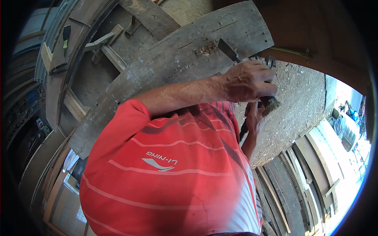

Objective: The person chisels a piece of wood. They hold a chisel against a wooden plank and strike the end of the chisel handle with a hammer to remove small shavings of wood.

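My left arm reaches across a long weathered wooden plank (157, 57). The left hand (250, 80) is closed round a chisel. The flat metal blade of the chisel (228, 50) points to the far left over the plank, and its frayed handle end sticks out on the near right of the fist. Close below is my right hand (255, 114), partly hidden behind the left. Its fingers look curled, but what they hold cannot be made out. Beyond the left knuckles a small dark metal piece (270, 61) shows. Wood chips (206, 50) lie on the plank left of the blade.
A tool with a green and black handle (66, 37) lies on a board at the far left. Boards and wooden strips (283, 192) are stacked at the lower right. Wood shavings cover the ground (299, 94) at right. A dark brown panel (311, 31) stands at the upper right.
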Available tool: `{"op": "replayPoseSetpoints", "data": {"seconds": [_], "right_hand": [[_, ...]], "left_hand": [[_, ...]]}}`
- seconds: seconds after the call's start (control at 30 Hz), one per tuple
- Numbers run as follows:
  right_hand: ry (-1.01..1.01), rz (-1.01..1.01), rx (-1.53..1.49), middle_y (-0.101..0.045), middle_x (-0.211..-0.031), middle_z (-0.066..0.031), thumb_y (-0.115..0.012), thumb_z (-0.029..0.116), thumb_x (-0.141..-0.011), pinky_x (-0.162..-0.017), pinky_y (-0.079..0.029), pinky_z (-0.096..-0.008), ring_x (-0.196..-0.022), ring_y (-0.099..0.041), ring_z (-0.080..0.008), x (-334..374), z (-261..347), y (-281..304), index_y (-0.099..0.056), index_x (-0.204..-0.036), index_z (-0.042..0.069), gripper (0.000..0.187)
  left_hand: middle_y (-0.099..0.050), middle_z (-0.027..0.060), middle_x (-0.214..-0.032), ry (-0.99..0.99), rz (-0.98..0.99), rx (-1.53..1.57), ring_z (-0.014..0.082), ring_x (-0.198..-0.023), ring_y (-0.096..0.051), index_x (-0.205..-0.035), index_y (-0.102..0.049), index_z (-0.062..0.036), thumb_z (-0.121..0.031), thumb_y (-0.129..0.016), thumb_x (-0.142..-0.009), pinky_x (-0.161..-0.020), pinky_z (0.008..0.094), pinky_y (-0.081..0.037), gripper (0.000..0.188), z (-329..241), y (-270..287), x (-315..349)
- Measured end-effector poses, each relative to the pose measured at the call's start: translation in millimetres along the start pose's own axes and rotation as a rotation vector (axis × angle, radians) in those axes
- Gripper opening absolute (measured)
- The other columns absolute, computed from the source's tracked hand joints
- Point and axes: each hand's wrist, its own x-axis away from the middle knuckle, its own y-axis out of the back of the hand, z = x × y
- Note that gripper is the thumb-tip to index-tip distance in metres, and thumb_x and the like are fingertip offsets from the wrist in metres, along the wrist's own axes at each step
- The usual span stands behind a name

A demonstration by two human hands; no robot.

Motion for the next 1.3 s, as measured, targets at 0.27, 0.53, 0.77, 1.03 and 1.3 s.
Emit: {"op": "replayPoseSetpoints", "data": {"seconds": [0.27, 0.53, 0.77, 1.03, 1.3], "right_hand": [[0.018, 0.019, -0.279, -0.058, -0.070, -0.0035, -0.066, 0.027, -0.098, -0.050, -0.043, -0.0297, -0.056, -0.055, -0.0131, 10.1, 52.9, 19.2, -0.057, -0.105, 0.001, 0.028], [0.194, -0.217, -0.541, -0.054, -0.064, -0.0007, -0.060, 0.027, -0.103, -0.042, -0.037, -0.0210, -0.046, -0.048, -0.0068, 33.2, 99.4, 40.6, -0.058, -0.108, 0.002, 0.025], [0.345, -0.388, -0.694, -0.054, -0.063, -0.0038, -0.059, 0.019, -0.103, -0.040, -0.036, -0.0209, -0.045, -0.049, -0.0091, 44.5, 121.3, 55.8, -0.058, -0.105, 0.000, 0.020], [0.268, -0.284, -0.672, -0.053, -0.063, -0.0020, -0.059, 0.020, -0.103, -0.042, -0.036, -0.0205, -0.046, -0.047, -0.0072, 38.4, 115.1, 51.7, -0.057, -0.106, 0.002, 0.019], [0.238, -0.126, -0.572, -0.051, -0.061, 0.0004, -0.061, 0.026, -0.103, -0.043, -0.036, -0.0218, -0.046, -0.046, -0.0063, 27.8, 114.6, 44.5, -0.056, -0.100, 0.004, 0.023]], "left_hand": [[-0.052, 0.0015, -0.078, 0.012, -0.079, 0.022, 0.0223, -0.076, -0.062, -0.087, -0.060, -0.0153, -0.019, -0.075, -0.073, -0.071, 0.0375, -0.049, 0.021, 5.9, 1.2, -4.4], [-0.058, 0.0041, -0.082, 0.079, -0.080, -0.080, 0.0249, -0.074, -0.064, -0.088, -0.059, -0.0132, -0.022, -0.076, -0.075, -0.069, 0.0393, -0.051, 0.023, 6.0, -2.2, -15.0], [-0.057, 0.0062, -0.082, 0.118, -0.042, -0.051, 0.0280, -0.077, -0.065, -0.095, -0.058, -0.0108, -0.020, -0.083, -0.068, -0.071, 0.0413, -0.052, 0.038, 8.4, -6.3, -15.4], [-0.061, 0.0078, -0.089, 0.088, -0.220, 0.054, 0.0294, -0.084, -0.066, -0.105, -0.062, -0.0078, -0.014, -0.088, -0.065, -0.074, 0.0409, -0.054, 0.048, 27.8, 53.2, -19.4], [-0.067, 0.0091, -0.090, 0.690, -0.544, 0.519, 0.0172, -0.081, -0.065, -0.121, -0.055, -0.0063, -0.033, -0.073, -0.094, -0.069, 0.0337, -0.053, 0.042, 64.2, 113.8, 6.2]]}}
